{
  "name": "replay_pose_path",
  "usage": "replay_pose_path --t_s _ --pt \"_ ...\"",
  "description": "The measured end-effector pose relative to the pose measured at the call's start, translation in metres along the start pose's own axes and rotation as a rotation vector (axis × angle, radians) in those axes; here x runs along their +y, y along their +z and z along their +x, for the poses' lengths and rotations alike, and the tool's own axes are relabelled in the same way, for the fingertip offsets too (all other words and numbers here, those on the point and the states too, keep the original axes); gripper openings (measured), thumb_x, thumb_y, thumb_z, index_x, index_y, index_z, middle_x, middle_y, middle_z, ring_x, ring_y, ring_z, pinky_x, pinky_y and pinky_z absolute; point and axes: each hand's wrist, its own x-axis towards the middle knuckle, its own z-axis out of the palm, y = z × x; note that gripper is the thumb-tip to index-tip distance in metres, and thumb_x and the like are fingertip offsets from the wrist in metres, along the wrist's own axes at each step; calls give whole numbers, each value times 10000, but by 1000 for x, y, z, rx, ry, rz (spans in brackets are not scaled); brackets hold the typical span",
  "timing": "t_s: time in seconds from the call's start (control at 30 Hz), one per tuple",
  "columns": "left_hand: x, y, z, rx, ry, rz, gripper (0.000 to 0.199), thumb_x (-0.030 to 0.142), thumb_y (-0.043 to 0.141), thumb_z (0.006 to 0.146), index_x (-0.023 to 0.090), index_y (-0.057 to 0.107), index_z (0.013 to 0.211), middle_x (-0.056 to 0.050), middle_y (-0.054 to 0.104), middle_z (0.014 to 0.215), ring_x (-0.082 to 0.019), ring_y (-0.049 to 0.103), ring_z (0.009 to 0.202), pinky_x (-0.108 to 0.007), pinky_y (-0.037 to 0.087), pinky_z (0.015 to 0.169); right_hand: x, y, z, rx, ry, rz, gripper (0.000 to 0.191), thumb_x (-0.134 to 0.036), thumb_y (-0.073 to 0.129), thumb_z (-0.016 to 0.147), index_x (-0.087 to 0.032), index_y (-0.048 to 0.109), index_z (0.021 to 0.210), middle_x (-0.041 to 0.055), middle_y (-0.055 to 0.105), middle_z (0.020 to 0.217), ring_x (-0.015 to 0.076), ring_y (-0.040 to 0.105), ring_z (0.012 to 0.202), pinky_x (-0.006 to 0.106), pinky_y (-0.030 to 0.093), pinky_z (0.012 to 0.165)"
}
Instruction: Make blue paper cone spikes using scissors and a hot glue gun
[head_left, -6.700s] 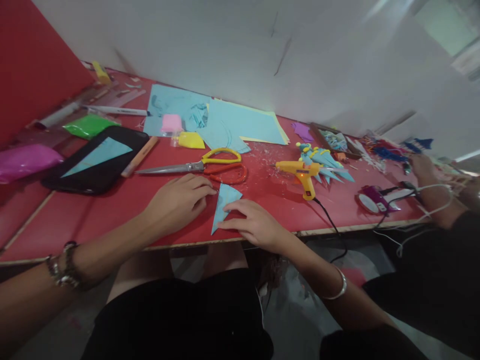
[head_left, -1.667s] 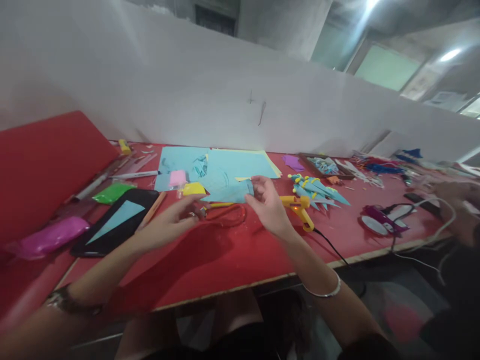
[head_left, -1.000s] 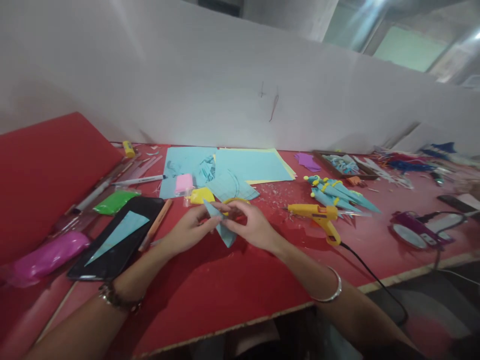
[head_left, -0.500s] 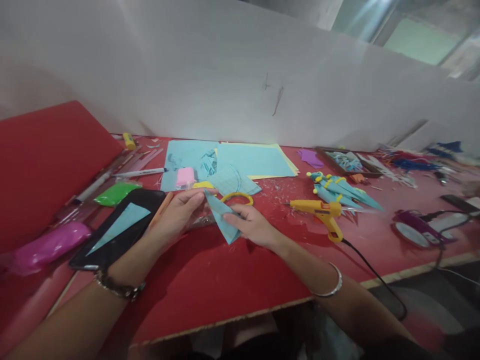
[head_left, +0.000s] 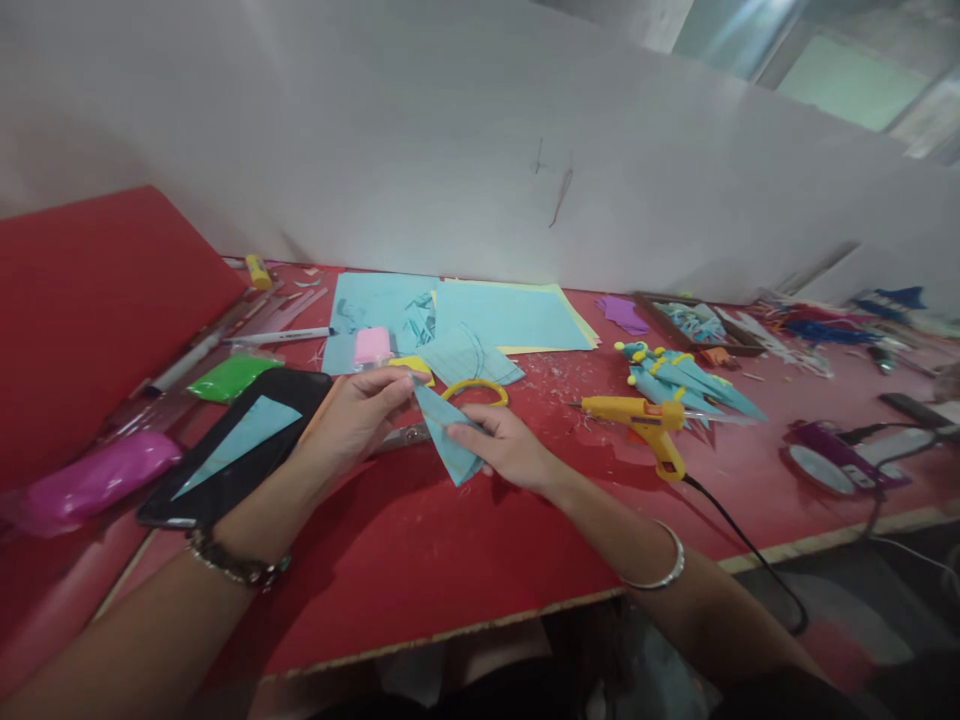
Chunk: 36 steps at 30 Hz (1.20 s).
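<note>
A light blue triangular felt piece (head_left: 450,440) is held between both hands above the red table. My left hand (head_left: 360,410) pinches its upper tip, fingers closed. My right hand (head_left: 502,445) grips its wider lower part, thumb on top. Just behind the piece lie scissors with a yellow handle (head_left: 487,385), their blades partly hidden by the hands. Another light blue triangle (head_left: 244,440) rests on a black flat object (head_left: 202,495) at the left. Cut light blue felt (head_left: 469,360) with curved drawn lines lies beyond the scissors.
Light blue sheets (head_left: 510,315) lie by the wall. A yellow glue gun (head_left: 637,415) with a cord and blue pieces with yellow trim (head_left: 675,375) are on the right. Green (head_left: 232,378) and magenta (head_left: 105,480) packets, a marker (head_left: 281,335) and a pink block (head_left: 371,346) are on the left.
My left fingers have drawn closer together at the tip of the felt. The felt and my right hand have barely moved. The view has shifted slightly.
</note>
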Motion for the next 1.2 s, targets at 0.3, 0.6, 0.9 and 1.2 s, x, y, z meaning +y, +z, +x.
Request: replay_pose_path --t_s 0.3,0.6,0.9,1.2 --pt "-3 1 2 11 41 42 277 444 748 584 191 714 691 -17 688 719 -154 618 732 -314 514 750 -2 1 0 34 -91 -69 323 -492 540 779 -178 502 708 -47 394 576 75 359 498 213 303 445" --pt "-3 -6 5 55 138 316 305 486 672 669 182 692 678 -13 665 682 -138 565 671 -271 465 684 0 0 1 91 -144 -200 300 -447 486 805 -181 465 669 -34 362 603 93 333 556 236 282 515" --pt "10 4 -2 59 278 502 209 376 600 712 189 612 620 26 546 591 -108 468 583 -235 393 590 5 -2 2 82 -185 -237 304 -425 480 824 -184 432 645 -35 340 606 93 327 565 239 280 526" --pt "-4 -9 5 39 198 328 266 449 623 711 189 663 674 26 510 586 -105 418 575 -244 359 569 -1 0 0 -22 -42 19 352 -530 557 745 -180 520 749 -50 421 577 74 372 486 214 306 432"
